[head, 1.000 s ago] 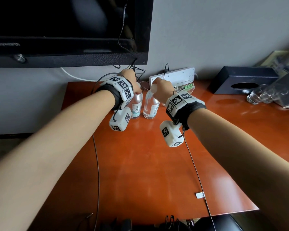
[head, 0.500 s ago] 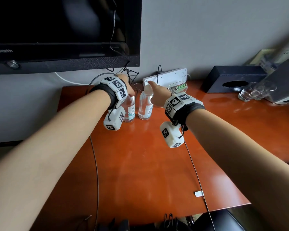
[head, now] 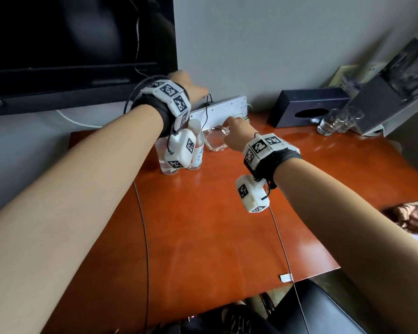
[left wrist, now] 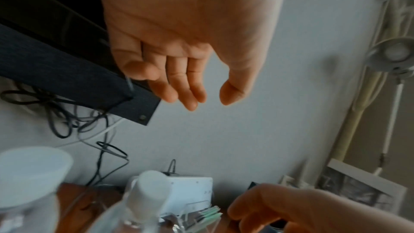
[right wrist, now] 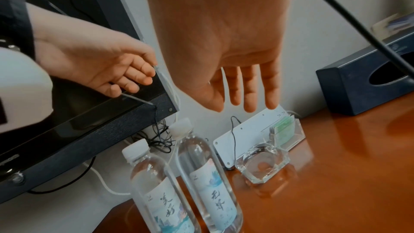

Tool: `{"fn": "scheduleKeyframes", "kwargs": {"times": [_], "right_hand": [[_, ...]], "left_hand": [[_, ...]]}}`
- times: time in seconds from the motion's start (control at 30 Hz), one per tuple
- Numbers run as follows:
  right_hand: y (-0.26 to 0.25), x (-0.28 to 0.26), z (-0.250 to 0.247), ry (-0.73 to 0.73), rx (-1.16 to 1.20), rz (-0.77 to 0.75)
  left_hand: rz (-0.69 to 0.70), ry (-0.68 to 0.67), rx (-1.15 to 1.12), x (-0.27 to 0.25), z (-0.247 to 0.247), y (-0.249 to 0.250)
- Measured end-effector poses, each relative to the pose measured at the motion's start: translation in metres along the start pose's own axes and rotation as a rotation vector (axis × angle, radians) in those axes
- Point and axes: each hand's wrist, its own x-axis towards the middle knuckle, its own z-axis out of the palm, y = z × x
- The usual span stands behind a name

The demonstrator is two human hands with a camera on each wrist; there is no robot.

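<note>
Two clear water bottles with white caps and pale labels, one (right wrist: 154,183) left of the other (right wrist: 201,166), stand side by side at the back of the orange-brown table (head: 215,225). Nothing holds them. My left hand (head: 188,90) is raised above them beside the television's lower right corner, fingers (left wrist: 190,86) relaxed and holding nothing. A thin wire runs past its fingertips. My right hand (head: 237,133) hovers over a square glass ashtray (right wrist: 262,164) to the right of the bottles, its fingers (right wrist: 248,91) straight and pointing down.
A black television (head: 77,44) hangs on the wall at left, with tangled cables beneath it. A white power strip (right wrist: 246,130) and a clear holder of green packets (right wrist: 284,130) lean against the wall. A dark tissue box (head: 307,107) and glasses (head: 336,121) stand back right.
Both hands have let go of the bottle tops. My left hand rose to the television's corner, and my right hand moved right, over the ashtray. The bottles stayed where they were.
</note>
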Motion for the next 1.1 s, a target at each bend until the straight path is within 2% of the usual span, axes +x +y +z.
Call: {"fn": "scheduleKeyframes", "kwargs": {"times": [0.3, 0.5, 0.63, 0.77, 1.1], "right_hand": [[0.045, -0.016, -0.028, 0.132, 0.090, 0.130], [0.084, 0.006, -0.017, 0.163, 0.241, 0.229], [0.112, 0.027, 0.005, 0.198, 0.314, 0.263], [0.132, 0.046, 0.021, 0.244, 0.334, 0.224], [0.153, 0.066, 0.029, 0.373, 0.339, -0.011]], "left_hand": [[0.108, -0.084, -0.228, -0.023, 0.040, 0.061], [0.131, -0.121, -0.661, -0.017, 0.101, 0.065], [0.114, -0.121, -0.740, -0.007, 0.146, 0.054], [0.103, -0.052, -0.763, 0.010, 0.179, 0.048], [0.166, 0.145, -0.782, 0.019, 0.208, 0.056]]}}
